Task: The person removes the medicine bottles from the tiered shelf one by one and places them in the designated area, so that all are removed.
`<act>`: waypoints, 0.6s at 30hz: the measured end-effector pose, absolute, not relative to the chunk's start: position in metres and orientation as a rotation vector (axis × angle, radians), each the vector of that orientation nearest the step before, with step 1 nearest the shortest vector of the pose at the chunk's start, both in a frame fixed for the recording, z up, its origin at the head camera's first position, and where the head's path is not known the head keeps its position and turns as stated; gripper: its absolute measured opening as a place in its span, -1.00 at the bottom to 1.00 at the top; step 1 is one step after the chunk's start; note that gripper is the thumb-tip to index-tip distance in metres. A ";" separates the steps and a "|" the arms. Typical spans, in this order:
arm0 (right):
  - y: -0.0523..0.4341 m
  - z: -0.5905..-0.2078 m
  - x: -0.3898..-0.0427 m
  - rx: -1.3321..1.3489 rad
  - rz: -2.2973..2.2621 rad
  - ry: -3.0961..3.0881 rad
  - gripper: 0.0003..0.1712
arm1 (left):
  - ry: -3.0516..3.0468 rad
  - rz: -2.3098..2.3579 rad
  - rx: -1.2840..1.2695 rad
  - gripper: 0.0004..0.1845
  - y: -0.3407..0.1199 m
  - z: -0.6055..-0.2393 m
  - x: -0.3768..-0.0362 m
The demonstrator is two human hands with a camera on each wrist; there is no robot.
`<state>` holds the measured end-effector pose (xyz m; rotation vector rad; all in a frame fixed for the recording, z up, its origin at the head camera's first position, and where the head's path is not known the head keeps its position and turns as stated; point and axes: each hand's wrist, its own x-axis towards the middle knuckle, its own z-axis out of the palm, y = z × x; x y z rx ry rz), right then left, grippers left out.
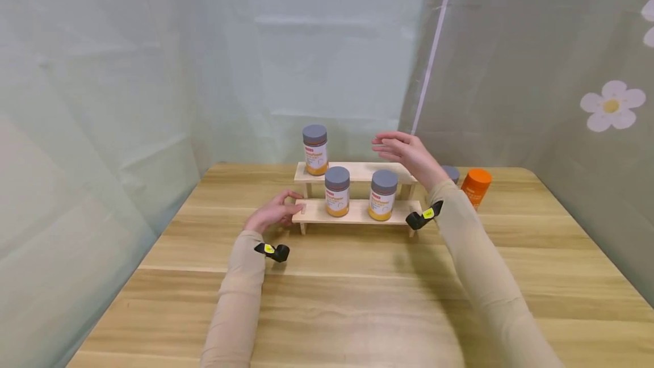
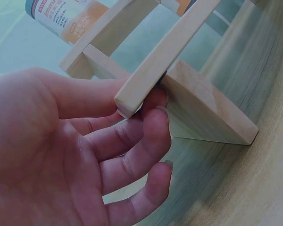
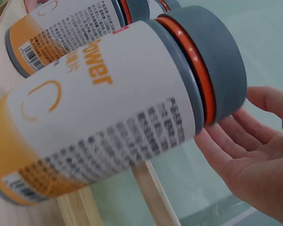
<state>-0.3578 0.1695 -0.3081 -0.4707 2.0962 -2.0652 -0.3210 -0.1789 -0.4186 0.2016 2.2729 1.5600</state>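
upper shelf [image 1: 357,171] right half bare — jars [image 1: 337,191] crowd lower step

The jar [image 3: 108,108] nearest the right wrist camera shows orange letters "ower" on its white label (small print and barcode unreadable); another jar [image 2: 66,19] reads "Imm".

Your head camera: high, facing forward and down, far enough to take in whole surface [image 1: 357,300], rack [image 1: 357,212], both arms. Your left wrist camera: low, very near, looks past left hand [image 2: 70,155] at rack's left end [image 2: 146,80]. Your right wrist camera: close, tilted, looks past right hand [image 3: 254,160] at jar [image 3: 108,122]. All three views share rack and jars.
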 end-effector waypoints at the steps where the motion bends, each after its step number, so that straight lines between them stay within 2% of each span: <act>1: 0.166 -0.307 -0.360 -0.476 -2.071 2.086 -0.59 | 2.269 1.566 0.197 -0.53 -0.179 -0.419 -0.322; 18: 0.139 -0.288 -0.379 -0.583 -1.986 1.990 -0.67 | 2.269 1.586 0.137 -0.52 -0.184 -0.417 -0.320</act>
